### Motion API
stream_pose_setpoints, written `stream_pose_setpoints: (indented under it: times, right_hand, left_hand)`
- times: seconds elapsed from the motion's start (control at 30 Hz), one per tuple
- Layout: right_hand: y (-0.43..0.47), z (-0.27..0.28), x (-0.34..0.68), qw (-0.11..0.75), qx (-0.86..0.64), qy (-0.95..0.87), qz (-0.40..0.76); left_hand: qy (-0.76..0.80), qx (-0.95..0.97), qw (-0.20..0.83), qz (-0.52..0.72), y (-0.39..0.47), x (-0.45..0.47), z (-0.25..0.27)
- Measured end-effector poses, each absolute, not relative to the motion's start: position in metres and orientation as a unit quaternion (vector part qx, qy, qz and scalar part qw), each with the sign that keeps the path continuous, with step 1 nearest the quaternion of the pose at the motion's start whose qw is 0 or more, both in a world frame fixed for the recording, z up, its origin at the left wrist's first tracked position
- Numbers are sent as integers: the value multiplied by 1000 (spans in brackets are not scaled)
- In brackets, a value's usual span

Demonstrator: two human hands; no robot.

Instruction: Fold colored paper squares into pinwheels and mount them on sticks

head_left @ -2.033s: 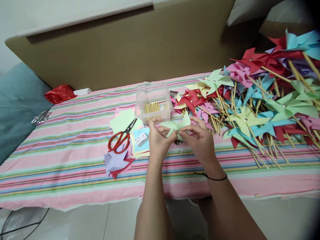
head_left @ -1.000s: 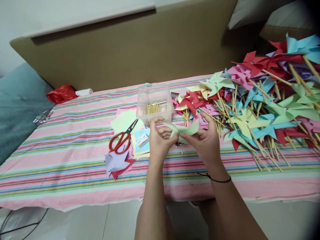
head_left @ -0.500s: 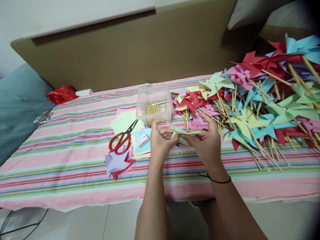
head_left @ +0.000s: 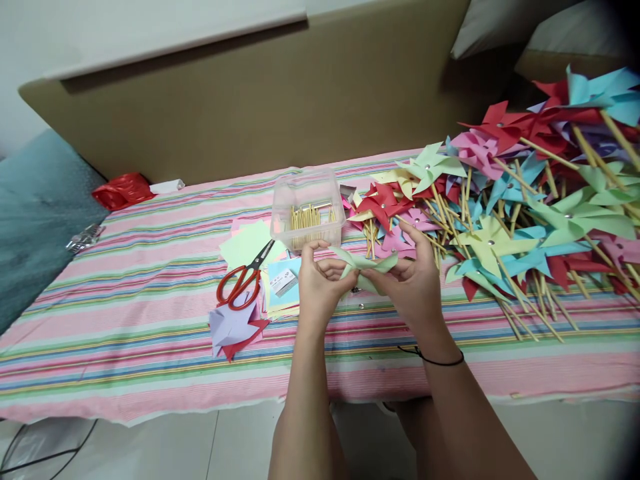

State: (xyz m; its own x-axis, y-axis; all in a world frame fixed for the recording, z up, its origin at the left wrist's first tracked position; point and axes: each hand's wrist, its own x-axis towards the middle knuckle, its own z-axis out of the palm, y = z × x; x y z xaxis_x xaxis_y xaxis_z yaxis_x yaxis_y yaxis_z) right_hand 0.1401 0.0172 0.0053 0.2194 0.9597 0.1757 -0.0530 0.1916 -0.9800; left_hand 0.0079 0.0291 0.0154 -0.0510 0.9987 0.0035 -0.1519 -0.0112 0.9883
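Note:
A light green paper pinwheel (head_left: 373, 263) with curled blades is pinched between my two hands, above the striped cloth. My left hand (head_left: 324, 277) grips its left side with thumb and fingers. On its right side my right hand (head_left: 413, 280) holds it near the centre, index finger raised. The fingers hide part of the paper's middle. Just behind my left hand stands a clear plastic box (head_left: 309, 230) with short sticks (head_left: 306, 219) inside. Small shiny bits (head_left: 361, 306) lie on the cloth below the paper.
Red-handled scissors (head_left: 245, 277) lie on coloured paper sheets (head_left: 250, 245) at left. Cut purple paper (head_left: 233, 327) is in front of them. Many finished pinwheels (head_left: 493, 243) on sticks pile up at right. A red plastic bag (head_left: 123, 192) sits far left, before the brown backrest (head_left: 250, 113).
Both hands keep their hold on the green pinwheel. Its right-hand blade now curls upward more. The whole view has shifted very slightly.

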Motion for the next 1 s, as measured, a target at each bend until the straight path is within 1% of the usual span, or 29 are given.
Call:
stream_pose_setpoints:
  times: [0.1, 0.2, 0.43, 0.57, 0.87, 1.0]
  right_hand:
    - [20, 2, 141, 611, -452, -458, 462]
    - [22, -1, 143, 607, -448, -445, 483]
    - [22, -3, 144, 600, -446, -416, 517]
    - [22, -3, 146, 595, -448, -416, 522]
    - [22, -1, 145, 598, -440, -441, 504]
    - [22, -1, 146, 587, -449, -461, 492]
  left_hand:
    - [476, 445, 509, 563, 29, 9, 15]
    - [477, 445, 510, 561, 30, 9, 15]
    - [442, 438, 567, 540, 31, 2, 14]
    - [432, 440, 584, 529, 31, 1, 15]
    - [444, 430, 575, 536, 31, 2, 16]
    - [437, 448, 574, 528, 32, 1, 15]
